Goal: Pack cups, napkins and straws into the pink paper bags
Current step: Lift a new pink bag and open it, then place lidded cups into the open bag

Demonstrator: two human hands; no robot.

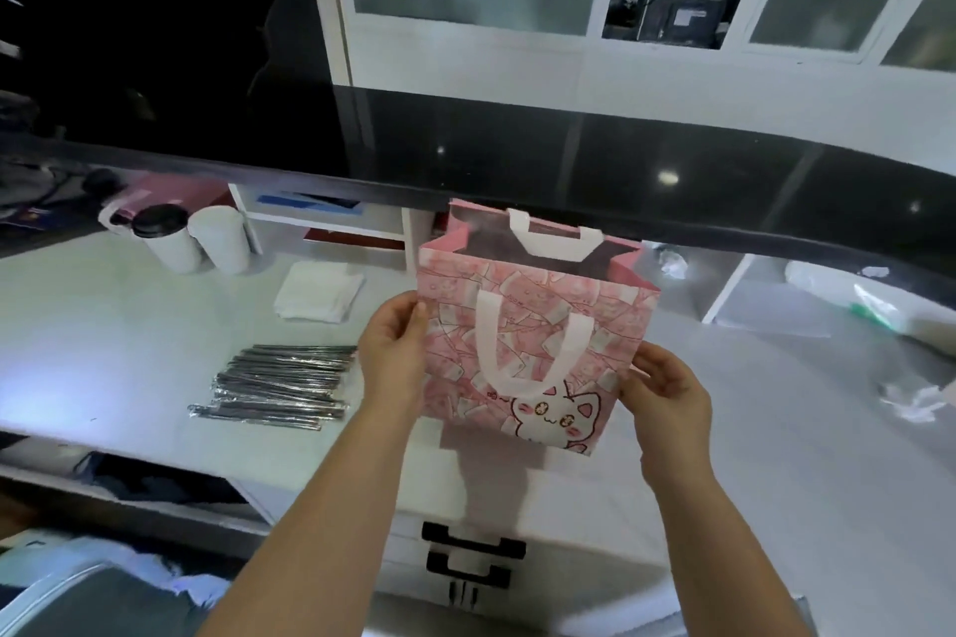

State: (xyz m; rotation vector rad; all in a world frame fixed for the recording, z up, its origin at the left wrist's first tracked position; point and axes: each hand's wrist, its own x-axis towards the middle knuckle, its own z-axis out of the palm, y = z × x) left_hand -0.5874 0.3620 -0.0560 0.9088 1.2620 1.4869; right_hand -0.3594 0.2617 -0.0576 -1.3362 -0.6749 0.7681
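Cups (191, 238), napkins (318, 292) and straws (282, 385) lie left of the bag (533, 326).

The white counter (103, 326) bears a black-lidded cup (166, 239), a plain cup (221, 239), napkins (316, 294) and straws (279, 385).

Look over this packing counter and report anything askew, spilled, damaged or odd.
Nothing looks spilled or torn. The pink bag leans to one side, gripped by the left hand and right hand. Only the left cup has a black lid, not the right cup. Crumpled clear plastic lies at the right.
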